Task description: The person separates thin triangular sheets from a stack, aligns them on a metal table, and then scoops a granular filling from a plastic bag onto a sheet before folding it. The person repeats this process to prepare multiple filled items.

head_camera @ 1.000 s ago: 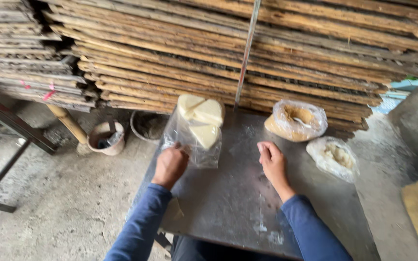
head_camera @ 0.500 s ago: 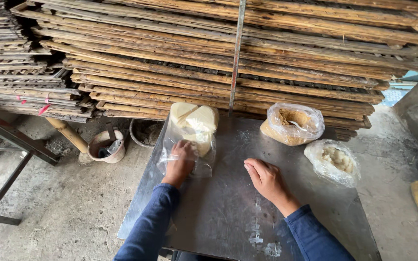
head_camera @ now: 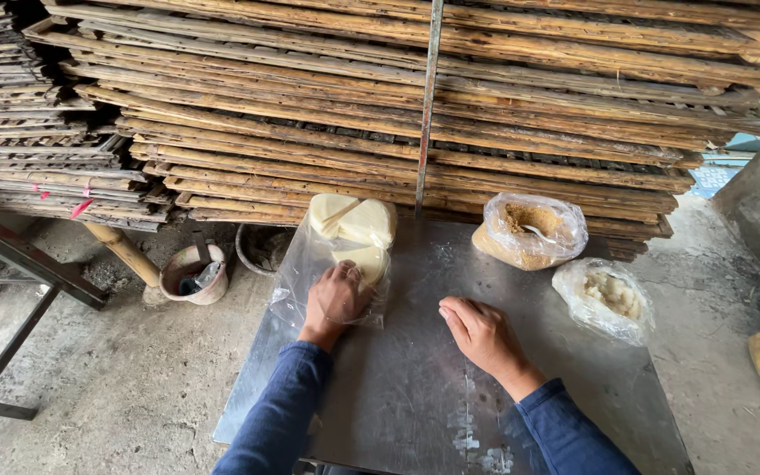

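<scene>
My left hand [head_camera: 334, 299] presses down on a clear plastic bag [head_camera: 310, 264] that lies on a grey metal table [head_camera: 415, 396]. Pale cream wedge-shaped pieces [head_camera: 358, 230] sit at the bag's far end. My right hand [head_camera: 478, 332] rests on the table a little to the right, fingers loosely curled, holding nothing. Both arms wear blue sleeves.
Behind the table rises a tall stack of bamboo trays [head_camera: 415, 105], with a thin metal rod [head_camera: 426, 105] leaning on it. A bag of brown crumbs [head_camera: 529, 230] and a bag of pale lumps [head_camera: 604, 297] lie at the table's right. A small pot [head_camera: 191, 274] stands on the concrete floor.
My left hand has slid forward onto the plastic bag, nearer the cream pieces. My right hand has shifted slightly left on the table. The view has tilted a little.
</scene>
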